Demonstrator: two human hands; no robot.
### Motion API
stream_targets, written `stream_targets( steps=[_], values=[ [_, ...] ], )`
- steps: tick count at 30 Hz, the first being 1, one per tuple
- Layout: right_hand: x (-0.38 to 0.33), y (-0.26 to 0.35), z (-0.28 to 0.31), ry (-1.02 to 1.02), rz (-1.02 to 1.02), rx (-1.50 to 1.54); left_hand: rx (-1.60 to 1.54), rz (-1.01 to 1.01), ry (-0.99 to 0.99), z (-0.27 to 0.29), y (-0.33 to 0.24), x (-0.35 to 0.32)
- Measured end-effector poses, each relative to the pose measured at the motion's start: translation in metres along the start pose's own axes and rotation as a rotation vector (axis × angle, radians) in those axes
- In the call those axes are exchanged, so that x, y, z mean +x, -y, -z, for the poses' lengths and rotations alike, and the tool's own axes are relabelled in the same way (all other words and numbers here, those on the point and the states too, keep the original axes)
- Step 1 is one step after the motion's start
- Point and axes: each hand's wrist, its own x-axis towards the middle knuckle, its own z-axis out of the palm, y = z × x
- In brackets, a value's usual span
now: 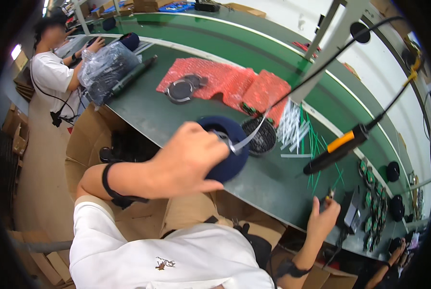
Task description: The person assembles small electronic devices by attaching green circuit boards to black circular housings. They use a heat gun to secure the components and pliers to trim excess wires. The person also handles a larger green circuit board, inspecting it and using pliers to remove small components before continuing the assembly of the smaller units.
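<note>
Long green workbench (186, 120) running from upper left to lower right, pale-edged, with a second green strip (234, 33) alongside it on the far side. Lying directly on top: sheets of red bubble wrap (225, 79) near the middle, with a round dark disc (179, 90) resting on them; just beside the wrap, a black mesh dish (263, 137); next to that, a scatter of white and green cable ties (299, 132). At the far left end, a clear plastic bag (104, 67) of dark items and a long black tool (133, 74). Toward the right end, rows of small round parts (374, 202) and dark caps (393, 171).
</note>
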Motion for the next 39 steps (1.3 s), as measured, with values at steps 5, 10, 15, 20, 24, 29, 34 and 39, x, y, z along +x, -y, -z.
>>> stream_targets(
  steps=[5,10,15,20,24,29,34,39],
  values=[
    [0.006,-0.025,0.003,0.419,-0.139,-0.087,-0.135,-0.111,0.159,-0.065,-0.064,0.024],
    [0.000,-0.035,0.028,0.474,-0.221,-0.178,-0.164,-0.077,0.108,-0.089,-0.095,0.045],
    [0.002,-0.047,0.045,0.370,-0.311,0.035,-0.083,-0.161,0.064,-0.097,-0.094,0.065],
    [-0.019,-0.043,0.054,0.024,-0.517,1.237,-0.238,-0.096,0.129,-0.109,-0.087,0.076],
    [-0.035,-0.019,0.056,0.174,-0.255,1.288,-0.302,-0.087,0.103,-0.107,-0.086,0.077],
    [-0.030,0.015,0.066,0.343,-0.152,1.010,-0.338,-0.082,0.085,-0.102,-0.086,0.078],
    [-0.014,0.029,0.066,0.438,-0.026,0.986,-0.363,-0.057,0.064,-0.103,-0.083,0.076],
    [-0.013,0.041,0.060,0.598,-0.046,0.913,-0.385,-0.033,0.044,-0.100,-0.078,0.074]
  ],
)
